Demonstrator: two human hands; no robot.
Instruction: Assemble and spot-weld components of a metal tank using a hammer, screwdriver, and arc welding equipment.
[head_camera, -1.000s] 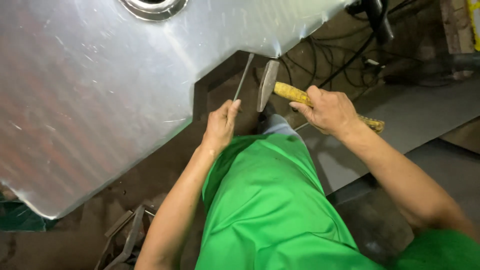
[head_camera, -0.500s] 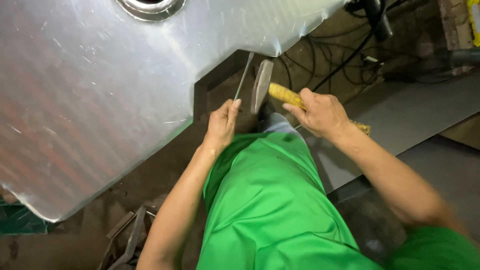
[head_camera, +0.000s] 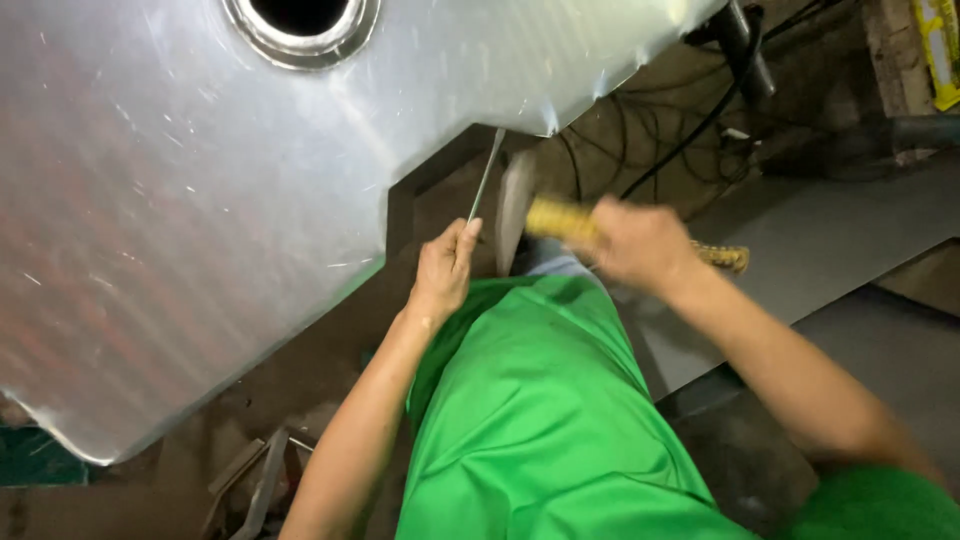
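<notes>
My left hand (head_camera: 443, 270) grips a thin metal rod (head_camera: 487, 176) whose far end meets the lower edge of a large shiny metal sheet (head_camera: 180, 200). My right hand (head_camera: 640, 243) is closed on the yellow handle (head_camera: 562, 218) of a hammer, whose grey head (head_camera: 513, 210) is blurred just right of the rod. Both hands are over my knee in green trousers (head_camera: 540, 400). The sheet has a round ringed hole (head_camera: 300, 18) at the top.
Black cables (head_camera: 690, 130) lie on the dirty floor behind the hammer. A grey flat panel (head_camera: 840, 240) lies to the right. Metal scraps (head_camera: 260, 480) lie on the floor at lower left. Something yellow (head_camera: 940, 50) stands at the top right corner.
My right hand has swung the hammer leftwards and it is now blurred with motion, its head close to the rod. The left hand has kept the rod in place.
</notes>
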